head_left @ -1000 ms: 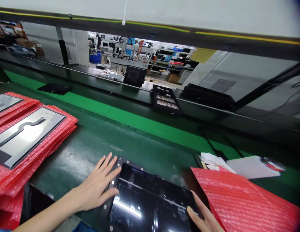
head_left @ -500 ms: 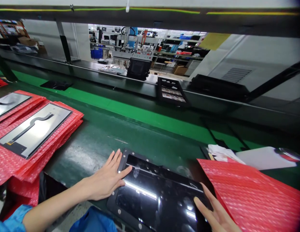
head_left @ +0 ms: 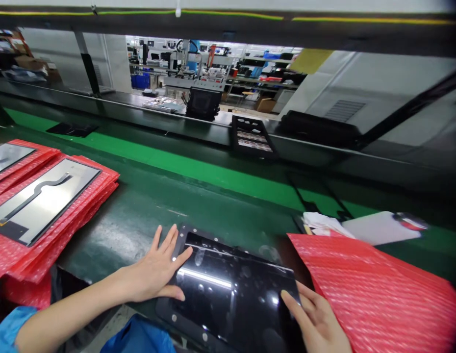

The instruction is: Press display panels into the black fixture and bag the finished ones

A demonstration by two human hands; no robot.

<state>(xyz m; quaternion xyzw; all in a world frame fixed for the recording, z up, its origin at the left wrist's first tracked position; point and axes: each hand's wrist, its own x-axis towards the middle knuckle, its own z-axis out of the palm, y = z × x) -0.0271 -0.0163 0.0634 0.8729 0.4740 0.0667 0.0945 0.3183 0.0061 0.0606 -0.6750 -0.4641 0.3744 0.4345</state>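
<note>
Red stack (head_left: 99, 196): bubble-wrap, silver panel (head_left: 57, 196) on top.
Left room: table (head_left: 139, 201) surface between red stack and my left grip.
Left grip (head_left: 154, 269): fingers spread, unclenched, resting at the left edge of dark frame (head_left: 165, 310).
Black panel (head_left: 231, 294): glossy, between my grips, left end over dark frame.
Right grip (head_left: 318, 318): pinching black panel's right edge, thumb on top.
Right room: tight; red sheets (head_left: 378, 289) just beside.

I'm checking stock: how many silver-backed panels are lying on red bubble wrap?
2: a nearer panel on the red stack, left; a farther panel, cut off at the left edge. More may be hidden beneath.
</note>
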